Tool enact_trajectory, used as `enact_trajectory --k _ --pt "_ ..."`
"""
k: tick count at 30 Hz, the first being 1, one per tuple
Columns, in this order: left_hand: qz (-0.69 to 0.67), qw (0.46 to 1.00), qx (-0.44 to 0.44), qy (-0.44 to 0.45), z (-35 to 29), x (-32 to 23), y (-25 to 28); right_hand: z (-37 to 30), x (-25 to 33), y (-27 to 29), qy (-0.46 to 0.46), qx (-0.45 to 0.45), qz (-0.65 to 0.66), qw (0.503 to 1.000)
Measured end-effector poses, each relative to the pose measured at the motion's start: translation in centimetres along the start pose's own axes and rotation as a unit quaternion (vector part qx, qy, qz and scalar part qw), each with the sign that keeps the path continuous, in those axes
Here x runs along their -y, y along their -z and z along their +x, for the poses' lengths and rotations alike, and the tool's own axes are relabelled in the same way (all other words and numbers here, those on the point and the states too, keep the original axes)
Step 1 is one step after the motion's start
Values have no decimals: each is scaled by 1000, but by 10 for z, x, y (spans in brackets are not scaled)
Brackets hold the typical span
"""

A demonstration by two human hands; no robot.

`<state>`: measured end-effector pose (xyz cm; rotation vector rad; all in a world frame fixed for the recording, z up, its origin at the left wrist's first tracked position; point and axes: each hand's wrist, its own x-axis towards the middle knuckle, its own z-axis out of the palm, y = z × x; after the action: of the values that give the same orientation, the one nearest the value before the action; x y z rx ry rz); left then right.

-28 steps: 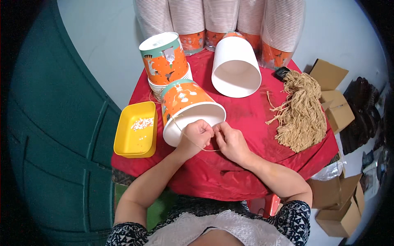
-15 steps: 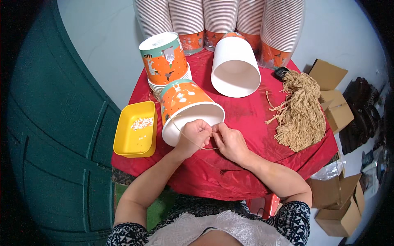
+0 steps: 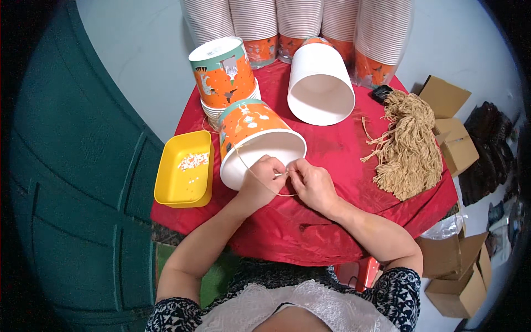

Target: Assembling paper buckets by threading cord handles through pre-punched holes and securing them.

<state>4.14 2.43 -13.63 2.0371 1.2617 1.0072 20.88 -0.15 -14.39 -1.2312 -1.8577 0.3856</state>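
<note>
An orange and teal paper bucket lies on its side on the red table, its open white mouth toward me. My left hand rests at the bucket's rim, fingers pinched on a thin tan cord that runs from the bucket's side and loops below my hands. My right hand pinches the same cord just to the right, fingertips meeting the left hand's.
A yellow tray with small white bits sits at the left table edge. Another printed bucket stands behind, a white bucket lies on its side, and a bundle of tan cords lies right. Stacked buckets line the back. Cardboard boxes stand right.
My hands stay at the bucket's rim with only slight finger movement on the cord. Nothing else has moved.
</note>
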Motion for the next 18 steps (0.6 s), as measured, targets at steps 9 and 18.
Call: enact_trajectory --k 9,18 --pt "11 999 16 -44 -2 9 -3 -1 1 -2 -6 12 14 1000" --pt "1 999 32 -25 -4 9 -4 -2 0 -3 9 2 -7 1000"
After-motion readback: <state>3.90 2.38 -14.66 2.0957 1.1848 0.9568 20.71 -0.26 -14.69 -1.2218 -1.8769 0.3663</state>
